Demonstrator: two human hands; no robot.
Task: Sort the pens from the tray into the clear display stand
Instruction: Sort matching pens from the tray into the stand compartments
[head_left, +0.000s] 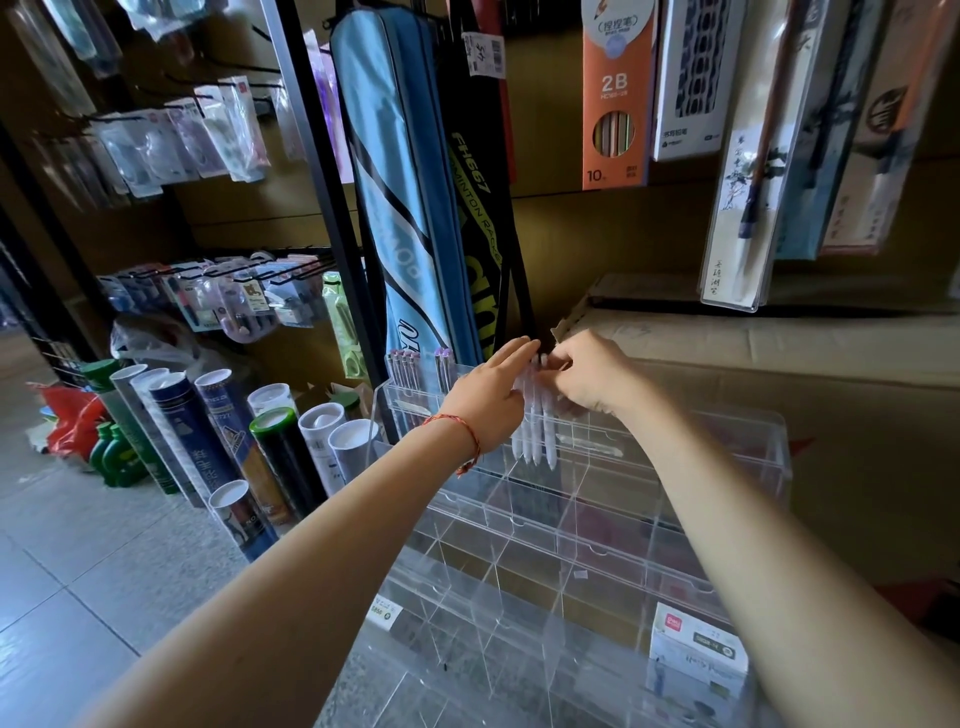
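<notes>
Head view: a clear display stand (675, 499), tiered in compartments, sits in front of a hanging blue racket bag (405, 182). The left grip (488, 395) rests straight fingers against, and the right grip (589, 371) pinches the tops of, a bundle of white pens (535, 431) upright in the stand's back row.

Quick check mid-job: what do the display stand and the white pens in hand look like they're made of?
Display stand: clear acrylic or similar hard plastic, glossy; its dividers and the floor show through it, and its edges catch light. White pens: likely plastic, with smooth pale barrels; the dim light leaves their finish uncertain.
</notes>
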